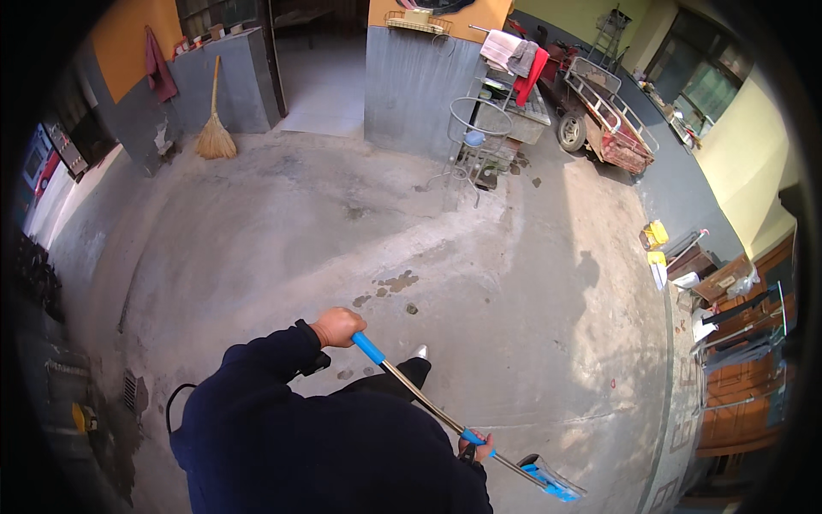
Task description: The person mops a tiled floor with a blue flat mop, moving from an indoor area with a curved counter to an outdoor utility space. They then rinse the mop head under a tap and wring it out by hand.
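Observation:
A long-handled broom or mop (420, 395) slants across the front of my body, its metal pole fitted with blue grips. My left hand (339, 326) is closed around the blue end of the handle. Lower on the pole, my right hand (478, 444) grips it beside a blue sleeve. The blue and dark head (553, 480) is at the lower right; whether it touches the concrete floor (308, 238) is unclear. My shoe (420, 351) shows under the pole, and damp patches (398, 283) mark the floor ahead.
A straw broom (217, 138) leans on the grey wall near a doorway. A metal washstand (478, 132) stands before a towel-hung sink. Beyond are a cargo tricycle (610, 128), yellow containers (655, 236) and a drying rack (745, 340). A drain grate (130, 390) lies left.

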`<state>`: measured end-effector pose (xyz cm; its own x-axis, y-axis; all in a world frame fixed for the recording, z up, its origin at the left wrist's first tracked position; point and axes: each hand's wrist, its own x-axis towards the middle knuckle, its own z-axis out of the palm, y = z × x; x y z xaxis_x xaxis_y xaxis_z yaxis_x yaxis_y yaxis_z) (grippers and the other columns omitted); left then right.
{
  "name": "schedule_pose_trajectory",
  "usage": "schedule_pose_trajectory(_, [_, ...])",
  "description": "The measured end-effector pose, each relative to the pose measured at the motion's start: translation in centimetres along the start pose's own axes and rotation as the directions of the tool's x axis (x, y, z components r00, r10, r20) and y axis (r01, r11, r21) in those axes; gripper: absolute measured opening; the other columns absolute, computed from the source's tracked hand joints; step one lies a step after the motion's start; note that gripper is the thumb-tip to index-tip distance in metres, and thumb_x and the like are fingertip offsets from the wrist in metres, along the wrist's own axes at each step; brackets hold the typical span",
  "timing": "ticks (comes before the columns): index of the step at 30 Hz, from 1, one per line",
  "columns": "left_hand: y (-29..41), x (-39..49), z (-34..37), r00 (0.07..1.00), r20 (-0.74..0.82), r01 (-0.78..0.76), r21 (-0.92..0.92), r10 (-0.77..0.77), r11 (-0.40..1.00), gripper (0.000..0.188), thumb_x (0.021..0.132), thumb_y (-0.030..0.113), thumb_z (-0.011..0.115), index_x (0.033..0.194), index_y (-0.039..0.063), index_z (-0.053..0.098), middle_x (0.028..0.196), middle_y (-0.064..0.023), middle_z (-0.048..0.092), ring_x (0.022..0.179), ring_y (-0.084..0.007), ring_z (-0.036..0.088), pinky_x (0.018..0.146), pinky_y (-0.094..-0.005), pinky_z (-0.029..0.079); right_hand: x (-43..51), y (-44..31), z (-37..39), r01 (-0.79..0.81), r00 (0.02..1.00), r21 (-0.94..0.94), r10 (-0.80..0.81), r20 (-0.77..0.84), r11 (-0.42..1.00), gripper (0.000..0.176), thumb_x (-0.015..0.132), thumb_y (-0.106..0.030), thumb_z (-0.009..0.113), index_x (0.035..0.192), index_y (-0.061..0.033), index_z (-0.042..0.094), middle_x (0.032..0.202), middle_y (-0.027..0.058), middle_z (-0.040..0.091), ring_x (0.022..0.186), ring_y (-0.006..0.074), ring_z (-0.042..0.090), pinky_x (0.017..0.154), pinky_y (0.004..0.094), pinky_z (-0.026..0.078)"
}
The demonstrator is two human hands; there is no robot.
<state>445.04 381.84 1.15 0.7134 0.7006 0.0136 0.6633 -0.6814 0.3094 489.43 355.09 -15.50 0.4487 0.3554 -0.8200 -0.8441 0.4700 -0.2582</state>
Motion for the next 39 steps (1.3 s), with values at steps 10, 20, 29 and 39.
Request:
schedule_pose_trajectory(10, [0.0,35.1,-0.7,0.855,0.515,-0.172,0.167,0.063,0.971,0.007,0.061,0.020,0.070,0.061,0.012,0.069,0.066,-0.0096,0.066,0.061,-0.0287,0.063,0.051,-0.0410,0.046,17.3,2.5,29.8,-0.014,1.000,-0.658,0.006,-0.014,0.753,0.040,0.090,-0.035,0.054,0.062,-0.0142,0.035,0.053,0.0015,0.038,0.051,0.0174,0.044,0.057,0.0333,0.042])
schedule_pose_trajectory(20, [-4.5,66.8,-5.0,0.988,0.077,-0.142,0.167,0.131,0.976,0.008,0.052,0.012,0.072,0.060,0.010,0.069,0.065,-0.0084,0.066,0.061,-0.0301,0.064,0.050,-0.0428,0.048,33.0,9.4,62.4,-0.088,0.968,-0.840,0.246,0.056,0.535,0.040,0.089,-0.035,0.055,0.061,-0.0144,0.035,0.052,0.0012,0.037,0.051,0.0175,0.044,0.060,0.0337,0.043])
schedule_pose_trajectory(29, [-11.0,83.5,-10.0,0.977,-0.028,0.213,0.192,-0.212,0.958,0.008,0.059,0.014,0.070,0.066,0.014,0.066,0.068,-0.0062,0.066,0.069,-0.0307,0.066,0.060,-0.0422,0.052,45.4,8.9,88.4,-0.121,0.935,-0.883,0.350,0.052,0.454,0.041,0.089,-0.035,0.055,0.059,-0.0146,0.035,0.051,0.0009,0.037,0.051,0.0175,0.045,0.062,0.0341,0.045])
schedule_pose_trajectory(39, [-23.5,88.9,-8.6,0.846,-0.231,0.508,0.073,-0.481,0.858,0.010,0.074,0.019,0.065,0.076,0.013,0.058,0.069,-0.0045,0.060,0.067,-0.0289,0.063,0.060,-0.0412,0.049,61.2,10.3,113.2,-0.067,0.942,-0.878,0.319,0.100,0.474,0.042,0.089,-0.036,0.056,0.058,-0.0148,0.035,0.050,0.0006,0.037,0.051,0.0176,0.045,0.065,0.0346,0.046])
